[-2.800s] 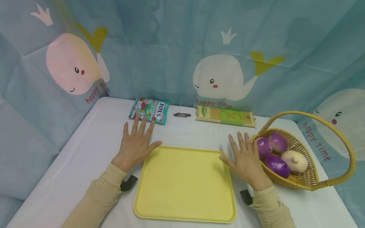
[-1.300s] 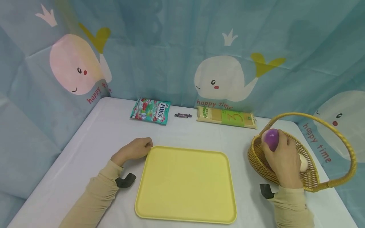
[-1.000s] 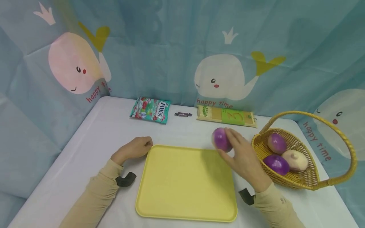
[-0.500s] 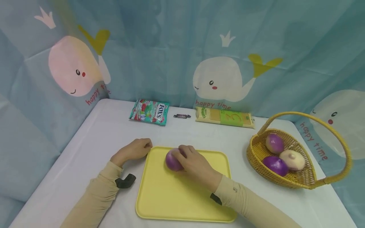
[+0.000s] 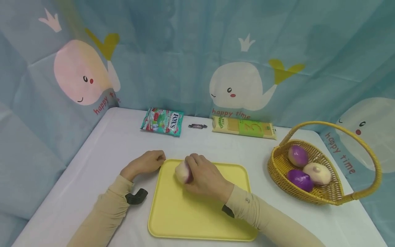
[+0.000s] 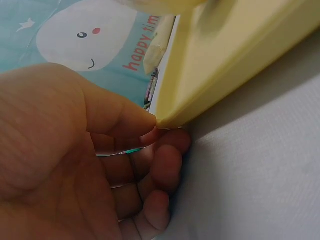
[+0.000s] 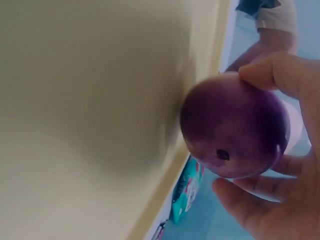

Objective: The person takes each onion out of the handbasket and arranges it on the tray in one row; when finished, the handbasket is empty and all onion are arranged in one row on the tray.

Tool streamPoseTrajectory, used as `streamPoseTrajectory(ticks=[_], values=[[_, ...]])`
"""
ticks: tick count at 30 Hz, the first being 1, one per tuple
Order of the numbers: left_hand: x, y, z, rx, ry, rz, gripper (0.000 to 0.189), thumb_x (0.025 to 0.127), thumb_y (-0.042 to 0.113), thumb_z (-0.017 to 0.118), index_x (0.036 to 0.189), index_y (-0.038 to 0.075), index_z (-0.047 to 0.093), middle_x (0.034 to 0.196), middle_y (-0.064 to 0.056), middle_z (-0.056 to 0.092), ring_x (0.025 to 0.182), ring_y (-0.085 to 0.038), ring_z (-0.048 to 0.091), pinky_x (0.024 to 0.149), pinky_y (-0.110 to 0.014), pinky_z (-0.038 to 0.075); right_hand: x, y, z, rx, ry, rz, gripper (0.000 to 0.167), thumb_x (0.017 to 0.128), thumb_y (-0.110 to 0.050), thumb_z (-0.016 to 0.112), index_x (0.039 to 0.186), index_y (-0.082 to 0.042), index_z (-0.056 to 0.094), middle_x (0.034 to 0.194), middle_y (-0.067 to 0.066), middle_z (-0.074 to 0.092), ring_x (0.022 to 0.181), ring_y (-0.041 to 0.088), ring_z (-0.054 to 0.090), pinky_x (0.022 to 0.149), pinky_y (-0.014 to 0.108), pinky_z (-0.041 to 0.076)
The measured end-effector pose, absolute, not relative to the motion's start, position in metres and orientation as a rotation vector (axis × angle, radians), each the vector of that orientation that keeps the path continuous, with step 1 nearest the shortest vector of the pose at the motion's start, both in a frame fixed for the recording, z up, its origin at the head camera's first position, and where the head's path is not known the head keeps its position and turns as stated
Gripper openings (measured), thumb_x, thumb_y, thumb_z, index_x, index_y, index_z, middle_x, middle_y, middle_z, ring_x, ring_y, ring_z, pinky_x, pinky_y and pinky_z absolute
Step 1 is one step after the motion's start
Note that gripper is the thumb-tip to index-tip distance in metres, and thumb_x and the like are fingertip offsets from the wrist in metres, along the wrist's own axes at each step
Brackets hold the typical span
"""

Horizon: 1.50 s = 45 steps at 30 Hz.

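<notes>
My right hand [image 5: 205,176] grips a purple-and-white turnip [image 5: 182,172] over the back left part of the yellow tray [image 5: 185,219]. In the right wrist view the turnip's purple side [image 7: 230,125], with a small dark dimple, faces the camera, and the thumb and fingers curl round it. At the tray's back left corner, my left hand [image 5: 147,162] pinches the rim; in the left wrist view its thumb and forefinger meet at that corner, the other fingers curled below.
On the right stands a wicker basket [image 5: 280,187] with a tall arched handle [image 5: 348,133] and 3 turnips inside. Along the back lie a teal FOX'S candy bag [image 5: 163,121], a small wrapped candy [image 5: 198,126] and a noodle pack [image 5: 243,127], before a blue whale-print curtain [image 5: 185,61].
My right hand has taken one turnip from the basket, carried it left over the tray and turned its white side to the left. My left hand has moved onto the tray's corner.
</notes>
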<state>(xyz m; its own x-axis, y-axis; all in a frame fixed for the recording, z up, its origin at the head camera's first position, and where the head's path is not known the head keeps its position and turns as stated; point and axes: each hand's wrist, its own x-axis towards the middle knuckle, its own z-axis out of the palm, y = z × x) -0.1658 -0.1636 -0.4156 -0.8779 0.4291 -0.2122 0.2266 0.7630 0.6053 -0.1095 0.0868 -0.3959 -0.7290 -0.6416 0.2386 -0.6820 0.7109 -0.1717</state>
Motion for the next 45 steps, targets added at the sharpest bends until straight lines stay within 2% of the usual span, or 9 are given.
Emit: streamPoseTrajectory(ticks=[2, 5, 7, 14, 21, 28, 33, 39, 45], values=[[-0.166, -0.164, -0.416, 0.504, 2.622, 0.832, 0.017, 0.096, 0.009, 0.046, 0.095, 0.006, 0.063, 0.083, -0.004, 0.057, 0.076, -0.015, 0.050, 0.068, -0.029, 0.041, -0.111, 0.087, -0.396, 1.078, -2.760, 0.440, 0.065, 0.074, -0.033, 0.077, 0.126, -0.009, 0.046, 0.113, 0.005, 0.057, 0.092, 0.015, 0.056, 0.082, 0.028, 0.052], [-0.167, -0.164, -0.417, 0.501, 2.613, 0.834, 0.017, 0.096, 0.009, 0.045, 0.095, 0.006, 0.062, 0.083, -0.004, 0.057, 0.076, -0.015, 0.050, 0.068, -0.029, 0.041, -0.112, 0.089, -0.397, 1.093, -2.834, 0.553, 0.071, 0.072, -0.025, 0.076, 0.133, -0.010, 0.042, 0.117, 0.009, 0.053, 0.089, 0.014, 0.057, 0.079, 0.026, 0.052], [-0.166, -0.164, -0.417, 0.496, 2.608, 0.835, 0.017, 0.096, 0.009, 0.045, 0.095, 0.006, 0.062, 0.083, -0.004, 0.056, 0.076, -0.015, 0.050, 0.068, -0.029, 0.041, -0.113, 0.092, -0.398, 1.094, -2.872, 0.573, 0.073, 0.072, -0.022, 0.076, 0.136, -0.011, 0.042, 0.123, 0.010, 0.051, 0.092, 0.015, 0.058, 0.081, 0.028, 0.053], [-0.166, -0.163, -0.414, 0.499, 2.610, 0.836, 0.017, 0.097, 0.009, 0.046, 0.096, 0.005, 0.063, 0.084, -0.005, 0.057, 0.076, -0.016, 0.050, 0.068, -0.029, 0.041, -0.119, 0.096, -0.399, 1.066, -2.870, 0.480, 0.060, 0.076, -0.031, 0.079, 0.125, -0.011, 0.051, 0.122, 0.006, 0.064, 0.102, 0.021, 0.061, 0.088, 0.035, 0.050], [-0.167, -0.165, -0.417, 0.496, 2.604, 0.841, 0.016, 0.096, 0.010, 0.048, 0.097, 0.006, 0.063, 0.085, -0.004, 0.058, 0.078, -0.016, 0.051, 0.070, -0.030, 0.043, -0.122, 0.075, -0.396, 1.126, -2.935, 0.522, 0.063, 0.079, -0.029, 0.078, 0.130, -0.009, 0.047, 0.117, 0.010, 0.058, 0.092, 0.017, 0.060, 0.082, 0.030, 0.053], [-0.168, -0.168, -0.419, 0.532, 2.575, 0.883, 0.015, 0.098, 0.012, 0.049, 0.095, 0.007, 0.063, 0.082, -0.002, 0.059, 0.077, -0.014, 0.051, 0.070, -0.029, 0.043, -0.121, 0.053, -0.391, 1.219, -2.936, 0.460, 0.062, 0.081, -0.033, 0.078, 0.130, -0.010, 0.050, 0.124, 0.007, 0.060, 0.107, 0.018, 0.061, 0.094, 0.030, 0.050], [-0.169, -0.170, -0.419, 0.562, 2.572, 0.907, 0.014, 0.097, 0.011, 0.050, 0.094, 0.007, 0.063, 0.081, -0.002, 0.059, 0.077, -0.014, 0.051, 0.071, -0.029, 0.043, -0.120, 0.051, -0.391, 1.216, -2.952, 0.455, 0.067, 0.082, -0.033, 0.078, 0.136, -0.010, 0.046, 0.128, 0.008, 0.058, 0.110, 0.019, 0.060, 0.096, 0.031, 0.050], [-0.167, -0.169, -0.417, 0.538, 2.562, 0.894, 0.014, 0.098, 0.010, 0.050, 0.095, 0.006, 0.063, 0.080, -0.002, 0.059, 0.075, -0.014, 0.052, 0.070, -0.028, 0.043, -0.116, 0.076, -0.384, 1.106, -2.988, 0.550, 0.078, 0.081, -0.034, 0.079, 0.145, -0.011, 0.041, 0.133, 0.012, 0.054, 0.117, 0.025, 0.058, 0.100, 0.039, 0.049], [-0.167, -0.168, -0.414, 0.529, 2.565, 0.876, 0.015, 0.099, 0.010, 0.049, 0.095, 0.007, 0.062, 0.080, -0.003, 0.059, 0.076, -0.014, 0.051, 0.070, -0.029, 0.043, -0.108, 0.153, -0.366, 0.807, -2.910, 0.587, 0.056, 0.086, -0.026, 0.074, 0.135, -0.007, 0.053, 0.134, 0.015, 0.057, 0.120, 0.031, 0.058, 0.098, 0.046, 0.050]])
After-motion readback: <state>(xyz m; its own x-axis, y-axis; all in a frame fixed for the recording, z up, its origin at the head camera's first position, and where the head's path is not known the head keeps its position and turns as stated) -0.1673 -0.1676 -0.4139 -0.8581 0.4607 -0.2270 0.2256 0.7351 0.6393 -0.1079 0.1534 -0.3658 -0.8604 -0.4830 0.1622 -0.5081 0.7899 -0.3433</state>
